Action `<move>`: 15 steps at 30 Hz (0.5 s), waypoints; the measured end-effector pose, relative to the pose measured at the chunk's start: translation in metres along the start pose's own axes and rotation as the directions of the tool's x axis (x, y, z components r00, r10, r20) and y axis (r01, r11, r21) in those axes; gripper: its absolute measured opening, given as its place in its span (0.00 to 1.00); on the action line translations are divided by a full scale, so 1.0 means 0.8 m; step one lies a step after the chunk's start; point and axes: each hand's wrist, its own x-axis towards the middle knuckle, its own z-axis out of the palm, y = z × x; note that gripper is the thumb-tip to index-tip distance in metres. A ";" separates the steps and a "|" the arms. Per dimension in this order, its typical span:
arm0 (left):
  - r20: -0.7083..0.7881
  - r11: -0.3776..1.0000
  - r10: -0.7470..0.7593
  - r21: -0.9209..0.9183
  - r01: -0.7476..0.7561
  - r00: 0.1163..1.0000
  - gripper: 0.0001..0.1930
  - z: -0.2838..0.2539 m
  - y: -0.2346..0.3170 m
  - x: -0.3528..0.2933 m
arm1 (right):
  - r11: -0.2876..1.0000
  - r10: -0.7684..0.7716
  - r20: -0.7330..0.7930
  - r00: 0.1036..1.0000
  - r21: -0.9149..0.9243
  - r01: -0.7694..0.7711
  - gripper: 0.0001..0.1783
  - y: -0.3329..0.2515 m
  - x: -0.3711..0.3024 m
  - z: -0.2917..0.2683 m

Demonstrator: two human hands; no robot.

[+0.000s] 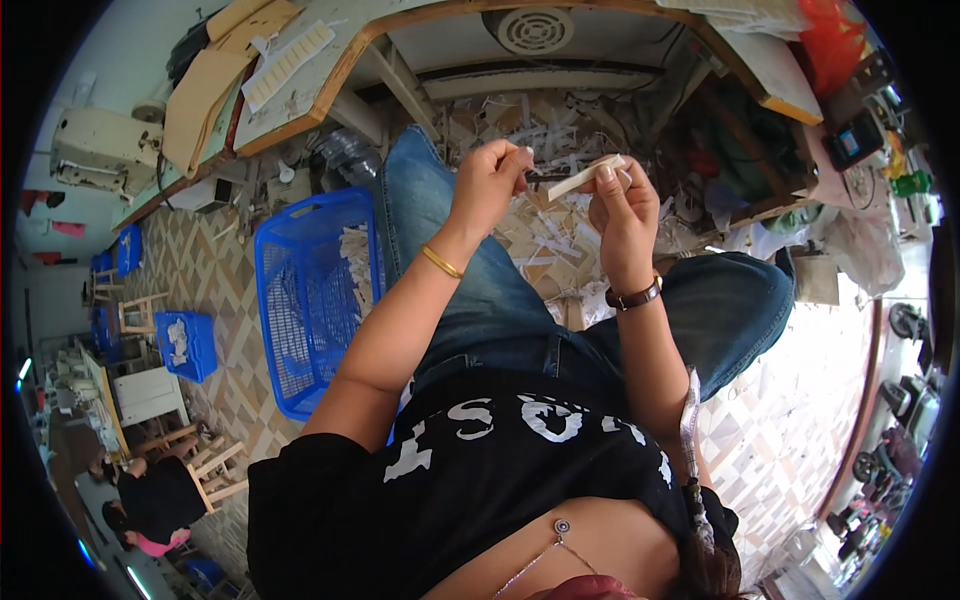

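Between the thumb and fingers of my right hand (622, 205) is a narrow cream strip (572, 184), folded over at the fingertips. Its loose end points left, toward my other hand. A short gap separates that end from my left hand (492, 178), which is closed in a pinch. Whatever its fingertips hold, if anything, is too small to make out. Both hands are raised over my jean-clad knees, above scraps on the floor. I wear a gold bangle (441, 262) on the left wrist and a brown-strapped watch (634, 293) on the right.
A blue plastic basket (290, 345) with pale strips (355, 262) inside stands by my left leg. Ahead, a wood-edged table (335, 75) curves round, a sewing machine (105, 150) at its left. Scraps (540, 130) litter the tiled floor. Another person (160, 498) sits far left.
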 end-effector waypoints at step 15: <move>0.206 0.995 0.095 0.013 -0.100 0.974 0.09 -0.038 0.059 -0.059 | 0.995 0.100 0.212 0.972 -0.038 -0.094 0.05 -0.002 0.007 0.041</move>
